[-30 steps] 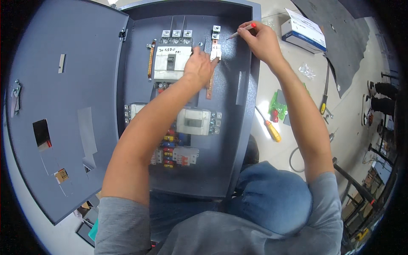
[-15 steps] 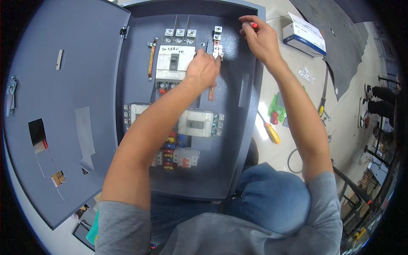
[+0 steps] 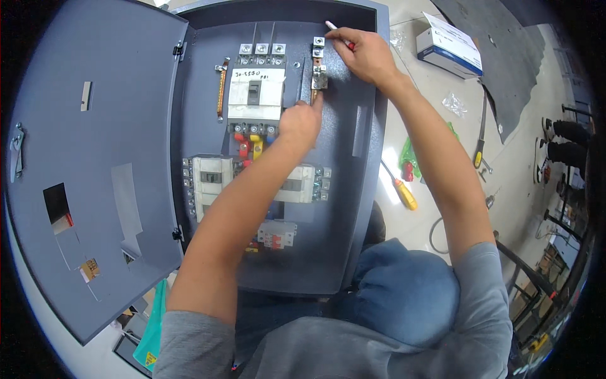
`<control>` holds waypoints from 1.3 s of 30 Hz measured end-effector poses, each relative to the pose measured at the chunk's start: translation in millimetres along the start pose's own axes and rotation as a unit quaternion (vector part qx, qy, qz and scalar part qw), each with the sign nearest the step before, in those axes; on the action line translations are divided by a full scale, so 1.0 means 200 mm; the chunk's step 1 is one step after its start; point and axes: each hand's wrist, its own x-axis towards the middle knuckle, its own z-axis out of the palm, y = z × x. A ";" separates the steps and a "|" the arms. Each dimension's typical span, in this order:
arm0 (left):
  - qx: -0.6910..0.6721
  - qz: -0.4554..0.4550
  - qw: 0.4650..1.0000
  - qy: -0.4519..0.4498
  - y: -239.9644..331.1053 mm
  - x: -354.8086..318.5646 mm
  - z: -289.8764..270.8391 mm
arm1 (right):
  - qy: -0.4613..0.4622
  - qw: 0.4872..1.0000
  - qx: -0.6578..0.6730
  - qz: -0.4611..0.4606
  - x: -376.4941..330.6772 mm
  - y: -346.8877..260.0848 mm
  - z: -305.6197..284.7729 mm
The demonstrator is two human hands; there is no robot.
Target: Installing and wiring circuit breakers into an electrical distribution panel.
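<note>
In the head view, the right hand [image 3: 366, 55] is holding a marker [image 3: 331, 26]. Just left of it, a copper bar [image 3: 317, 62] is running down to the left hand [image 3: 299, 125], which is poking out one finger; whether it is gripping anything, I cannot tell.

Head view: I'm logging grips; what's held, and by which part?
The right hand holds a slim white-and-red pen around its middle. The left hand is at the flat copper bar; any grip there cannot be told.
</note>
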 end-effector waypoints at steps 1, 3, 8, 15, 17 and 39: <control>-0.009 -0.006 1.000 -0.016 0.00 0.01 -0.01 | -0.001 1.000 0.000 0.003 0.00 0.00 0.00; -0.027 -0.019 0.998 -0.048 -0.01 0.04 -0.04 | 0.019 1.000 -0.006 -0.007 0.02 0.01 0.01; -0.047 -0.027 0.998 -0.038 0.00 0.05 -0.04 | 0.013 1.000 -0.012 0.008 0.00 0.00 0.02; -0.035 -0.043 0.997 -0.052 0.01 0.05 -0.10 | 0.027 0.999 -0.039 0.014 -0.01 0.01 0.02; -0.040 -0.048 0.996 -0.066 0.04 0.02 -0.13 | 0.031 0.998 -0.043 0.017 -0.01 0.02 0.02; -0.031 -0.053 0.996 -0.058 0.01 0.05 -0.07 | 0.014 0.998 -0.051 0.021 -0.01 0.02 0.03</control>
